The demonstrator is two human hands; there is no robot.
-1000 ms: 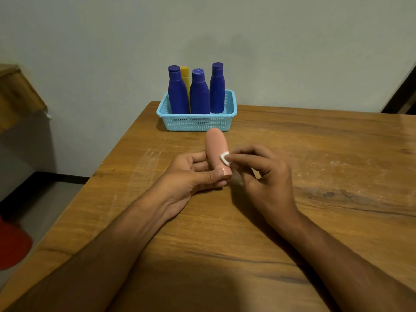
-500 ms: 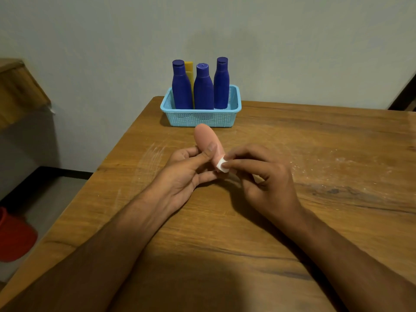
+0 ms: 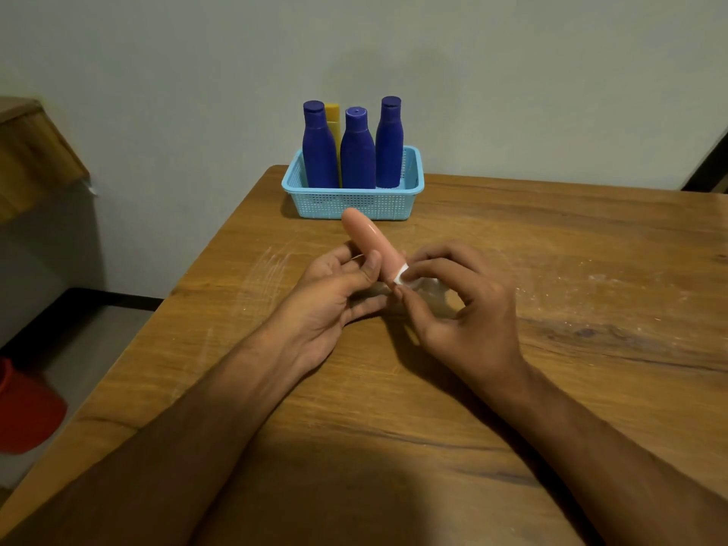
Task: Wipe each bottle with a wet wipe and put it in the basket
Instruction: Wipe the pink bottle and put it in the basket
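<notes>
My left hand (image 3: 335,293) grips a small pink bottle (image 3: 366,240) by its lower part, with its rounded end tilted up and to the left. My right hand (image 3: 465,305) pinches a small white wet wipe (image 3: 402,276) against the bottle's lower right side. Behind them a light blue basket (image 3: 354,204) stands at the table's far edge. It holds three upright dark blue bottles (image 3: 357,151) and a yellow bottle (image 3: 334,124), mostly hidden behind them.
The wooden table (image 3: 571,309) stretches right and toward me, with pale smears near my hands. Its left edge drops to the floor, where a red object (image 3: 27,411) sits. A wooden ledge (image 3: 31,151) juts from the left wall.
The pink bottle has tipped from upright to leaning left, and my left thumb has shifted up its side. The wipe has slid down toward the bottle's base.
</notes>
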